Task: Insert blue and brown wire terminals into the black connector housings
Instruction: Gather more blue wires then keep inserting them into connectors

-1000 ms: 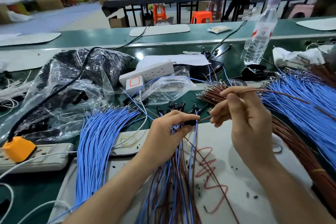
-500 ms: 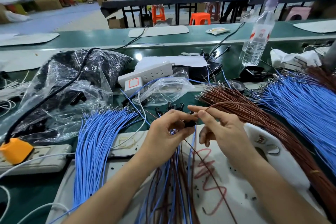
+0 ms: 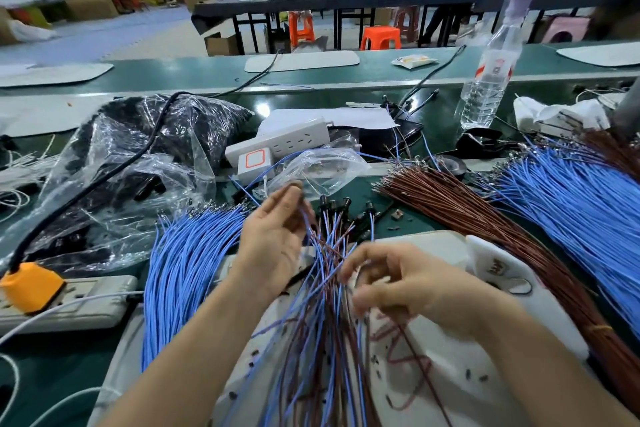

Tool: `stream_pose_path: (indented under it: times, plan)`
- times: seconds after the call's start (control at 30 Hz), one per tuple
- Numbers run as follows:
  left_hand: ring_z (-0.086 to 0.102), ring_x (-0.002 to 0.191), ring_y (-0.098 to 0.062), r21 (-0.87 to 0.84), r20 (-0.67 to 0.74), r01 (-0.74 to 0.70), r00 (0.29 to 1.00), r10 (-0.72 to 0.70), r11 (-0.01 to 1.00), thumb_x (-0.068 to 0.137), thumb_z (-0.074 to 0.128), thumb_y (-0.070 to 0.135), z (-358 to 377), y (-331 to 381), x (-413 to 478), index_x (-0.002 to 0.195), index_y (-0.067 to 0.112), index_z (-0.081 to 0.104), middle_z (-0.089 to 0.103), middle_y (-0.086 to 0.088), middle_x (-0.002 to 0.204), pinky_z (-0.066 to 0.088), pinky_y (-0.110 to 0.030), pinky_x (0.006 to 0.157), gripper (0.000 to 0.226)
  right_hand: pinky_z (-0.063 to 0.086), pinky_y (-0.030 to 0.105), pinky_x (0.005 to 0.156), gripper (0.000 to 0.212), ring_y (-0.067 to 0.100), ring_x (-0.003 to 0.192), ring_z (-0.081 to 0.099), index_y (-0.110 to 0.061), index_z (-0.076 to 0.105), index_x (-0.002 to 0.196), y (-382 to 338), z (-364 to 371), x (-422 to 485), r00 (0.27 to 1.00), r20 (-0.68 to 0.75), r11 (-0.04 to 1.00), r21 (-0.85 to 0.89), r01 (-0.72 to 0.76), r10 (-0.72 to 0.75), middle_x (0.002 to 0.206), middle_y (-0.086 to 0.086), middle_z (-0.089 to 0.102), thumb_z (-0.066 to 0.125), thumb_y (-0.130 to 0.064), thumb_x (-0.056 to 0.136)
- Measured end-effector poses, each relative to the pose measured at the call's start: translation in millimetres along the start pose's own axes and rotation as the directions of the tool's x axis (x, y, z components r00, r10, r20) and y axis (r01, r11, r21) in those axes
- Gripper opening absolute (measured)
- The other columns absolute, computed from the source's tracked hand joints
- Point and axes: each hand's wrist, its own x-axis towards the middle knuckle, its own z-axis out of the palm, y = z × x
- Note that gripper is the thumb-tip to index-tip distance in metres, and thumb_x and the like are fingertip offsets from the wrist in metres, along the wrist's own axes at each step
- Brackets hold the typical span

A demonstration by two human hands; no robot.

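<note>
The left hand point(image 3: 273, 236) is pinching a blurred dark piece, probably a black housing point(image 3: 295, 186), at raised fingertips, while the right hand point(image 3: 408, 284) is hovering curled, contents untellable, over the wired bundle point(image 3: 329, 288) between them, seemingly setting one aside, next needing a terminal from the brown wires point(image 3: 467, 218) beyond the right hand.

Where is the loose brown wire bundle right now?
Head view, right of centre: the brown wire bundle lies fanned out between the white pad beside the right hand and the blue wire bundle at far right.
</note>
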Motion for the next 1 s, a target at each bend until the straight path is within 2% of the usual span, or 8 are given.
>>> stream_pose_path:
  times: [0.13,0.23,0.43,0.5,0.63,0.73,0.8,1.0]
  plan:
    - [0.058,0.053,-0.009,-0.253,-0.128,0.035,0.989,-0.069,0.967,0.088,0.054,0.011,-8,16,9,0.089,-0.002,0.066,0.064,-0.007,0.069,0.054,-0.019,0.059,0.017,0.034,0.009,0.041,0.019,0.000,0.048,0.046,-0.018,0.066,0.091,-6,-7,-7,0.855,0.494,0.986,-0.126,-0.106,0.155,0.070,-0.009,0.070,0.061,0.000,0.087]
    - [0.058,0.059,-0.011,-0.299,-0.077,0.047,0.994,-0.074,0.953,0.092,0.051,0.010,-5,16,7,0.092,-0.002,0.063,0.064,-0.009,0.073,0.054,-0.018,0.055,0.017,0.036,0.011,0.042,0.014,0.008,0.052,0.047,-0.017,0.067,0.097,-8,-11,-8,0.823,0.536,0.982,-0.139,-0.130,0.185,0.078,-0.007,0.072,0.063,-0.009,0.087]
    - [0.065,0.063,-0.013,0.057,0.189,0.097,0.976,-0.106,0.994,0.072,0.060,0.006,8,-8,-9,0.084,0.005,0.073,0.068,-0.007,0.072,0.056,-0.022,0.064,0.017,0.034,0.012,0.040,0.014,0.005,0.044,0.045,-0.018,0.074,0.085,0,-2,2,1.000,-0.014,0.996,0.093,-0.012,0.013,0.075,0.006,0.072,0.070,-0.030,0.078]
    - [0.066,0.063,-0.013,0.073,0.187,0.102,0.976,-0.114,0.992,0.072,0.061,0.006,9,-9,-10,0.080,0.006,0.075,0.068,-0.007,0.072,0.056,-0.021,0.064,0.016,0.036,0.011,0.040,0.010,0.005,0.042,0.046,-0.018,0.071,0.075,0,-1,1,0.998,-0.061,0.995,0.099,0.000,0.006,0.067,0.005,0.068,0.069,-0.027,0.078]
    - [0.066,0.063,-0.012,-0.099,0.037,0.019,0.999,-0.015,0.995,0.069,0.061,0.006,1,6,3,0.088,0.002,0.066,0.069,-0.006,0.071,0.056,-0.021,0.064,0.020,0.039,0.011,0.040,0.013,0.005,0.044,0.054,-0.016,0.069,0.075,-1,4,-3,0.986,0.155,0.996,0.044,-0.076,0.068,0.062,0.002,0.066,0.066,-0.013,0.088]
    - [0.067,0.063,-0.012,-0.045,0.056,0.006,0.998,-0.003,0.999,0.070,0.061,0.005,-1,5,2,0.085,0.005,0.068,0.069,-0.005,0.070,0.056,-0.022,0.062,0.017,0.036,0.014,0.037,0.021,0.007,0.040,0.046,-0.013,0.061,0.077,0,14,7,0.981,-0.189,0.997,0.055,0.046,-0.035,0.058,0.002,0.060,0.070,-0.031,0.075]
    - [0.067,0.064,-0.013,0.036,0.148,0.050,0.988,-0.054,0.998,0.071,0.062,0.006,4,-3,-6,0.078,0.008,0.074,0.069,-0.005,0.072,0.056,-0.022,0.064,0.015,0.032,0.013,0.039,0.029,0.003,0.040,0.041,-0.011,0.053,0.078,2,14,12,0.888,-0.424,0.982,-0.019,0.187,-0.177,0.053,-0.004,0.054,0.071,-0.033,0.071]
    - [0.066,0.063,-0.012,0.077,0.184,0.054,0.981,-0.068,0.996,0.071,0.061,0.004,13,-9,-13,0.085,0.005,0.070,0.068,-0.006,0.072,0.057,-0.021,0.065,0.017,0.031,0.008,0.041,0.014,0.000,0.037,0.043,-0.010,0.063,0.074,5,17,13,0.857,-0.425,0.942,-0.285,0.178,-0.291,0.049,-0.009,0.054,0.066,-0.010,0.088]
